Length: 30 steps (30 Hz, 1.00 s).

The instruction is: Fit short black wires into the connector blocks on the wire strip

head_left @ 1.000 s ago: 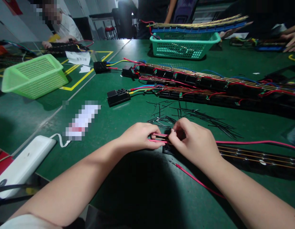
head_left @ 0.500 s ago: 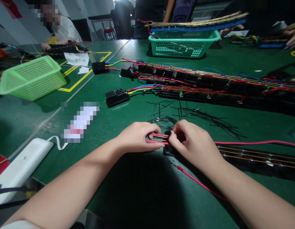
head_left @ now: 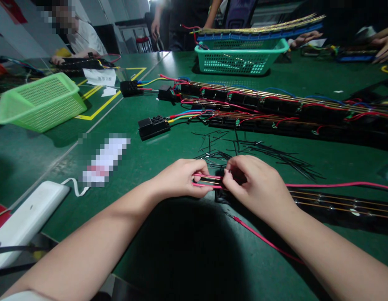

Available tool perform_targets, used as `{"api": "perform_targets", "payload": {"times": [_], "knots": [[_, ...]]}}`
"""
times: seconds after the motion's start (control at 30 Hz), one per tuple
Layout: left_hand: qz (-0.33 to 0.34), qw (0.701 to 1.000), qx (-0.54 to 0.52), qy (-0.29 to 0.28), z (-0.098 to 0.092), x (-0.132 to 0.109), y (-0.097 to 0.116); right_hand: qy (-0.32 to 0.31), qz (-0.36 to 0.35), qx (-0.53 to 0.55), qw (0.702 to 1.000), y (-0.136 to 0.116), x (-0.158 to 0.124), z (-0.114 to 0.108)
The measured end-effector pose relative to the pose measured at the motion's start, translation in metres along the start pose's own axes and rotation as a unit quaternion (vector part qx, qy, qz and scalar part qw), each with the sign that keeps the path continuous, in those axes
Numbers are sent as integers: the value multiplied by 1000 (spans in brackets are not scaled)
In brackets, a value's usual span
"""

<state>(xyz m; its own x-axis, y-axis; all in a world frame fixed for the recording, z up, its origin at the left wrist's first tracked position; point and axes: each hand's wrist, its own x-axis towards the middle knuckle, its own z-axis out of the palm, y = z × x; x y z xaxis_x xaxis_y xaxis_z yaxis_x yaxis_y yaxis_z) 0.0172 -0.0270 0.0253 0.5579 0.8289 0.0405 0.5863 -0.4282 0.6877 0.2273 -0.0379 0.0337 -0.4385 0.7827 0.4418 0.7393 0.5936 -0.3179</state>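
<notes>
My left hand (head_left: 184, 177) is closed on a loop of red wire (head_left: 208, 177), its thumb and fingers curled at the bend. Thin brass-coloured rods run between the two strands. Close by on the right, my right hand (head_left: 259, 182) has thumb and forefinger pinched together where the wire meets the end of a long black strip (head_left: 338, 209). Something small and dark shows at those fingertips, too hidden to name. Brass rods lie along the strip, and red wire extends past my right hand. Loose black cable ties (head_left: 284, 159) are scattered just beyond both hands.
Wired black strips (head_left: 275, 121) lie across the table, ending in black connectors (head_left: 153, 127). A teal basket (head_left: 234, 62) carries a blue strip; a green basket (head_left: 40, 104) stands left. A white power strip (head_left: 31, 221) is at lower left. A loose red wire (head_left: 259, 238) lies nearer me. Co-workers sit opposite.
Both hands stay almost in place, with only slight shifts of the fingers on the wire. Behind the table, a standing person's hand has come into view.
</notes>
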Motion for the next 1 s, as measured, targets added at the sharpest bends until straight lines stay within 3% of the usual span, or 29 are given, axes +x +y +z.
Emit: {"api": "perform_targets", "payload": {"times": [0.4, 0.67, 1.0], "knots": [[3, 1000, 3, -7, 0, 1, -1, 33, 21, 177, 983, -4, 1, -7], [9, 1000, 9, -5, 1, -1, -3, 30, -23, 189, 981, -5, 0, -8], [51, 998, 38, -6, 0, 0, -3, 34, -26, 265, 963, -2, 0, -9]]}}
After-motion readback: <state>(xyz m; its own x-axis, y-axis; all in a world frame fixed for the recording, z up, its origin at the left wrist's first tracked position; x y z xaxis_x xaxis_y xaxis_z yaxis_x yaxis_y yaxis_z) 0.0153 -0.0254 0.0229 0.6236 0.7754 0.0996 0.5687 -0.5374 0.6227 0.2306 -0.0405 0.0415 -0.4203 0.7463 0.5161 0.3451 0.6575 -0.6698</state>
